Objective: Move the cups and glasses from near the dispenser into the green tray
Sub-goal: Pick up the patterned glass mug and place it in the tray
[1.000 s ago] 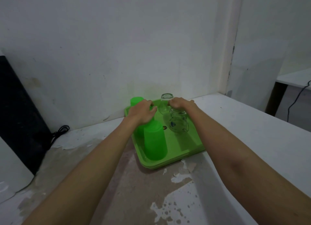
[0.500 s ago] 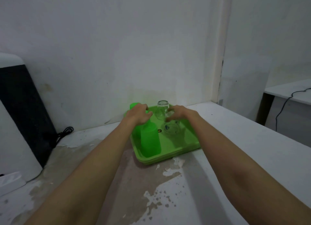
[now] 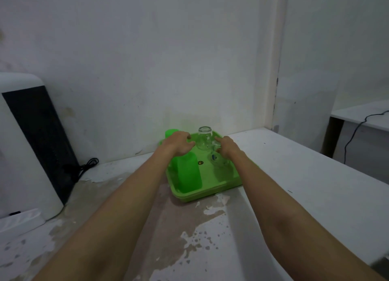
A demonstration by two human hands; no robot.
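Observation:
A green tray (image 3: 210, 194) sits on the counter against the wall. Two upturned green cups stand in its left half, one in front (image 3: 189, 174) and one at the back (image 3: 170, 132). In the right half are two upturned clear glasses: one at the back (image 3: 203, 140), and one with a blue print (image 3: 216, 160) partly under my right wrist. My left hand (image 3: 179, 143) hovers over the green cups, fingers loosely spread, holding nothing. My right hand (image 3: 227, 147) is just right of the back glass, fingertips by its handle and not closed around it.
The white and black dispenser (image 3: 27, 146) stands at the left with a black cable (image 3: 85, 168) coiled beside it. The white counter (image 3: 294, 175) is worn and patchy in front of the tray. Another table (image 3: 362, 116) with a cable lies far right.
Both hands have drawn apart from the back glass, which now stands free between them. The view has pulled back, bringing the dispenser into sight.

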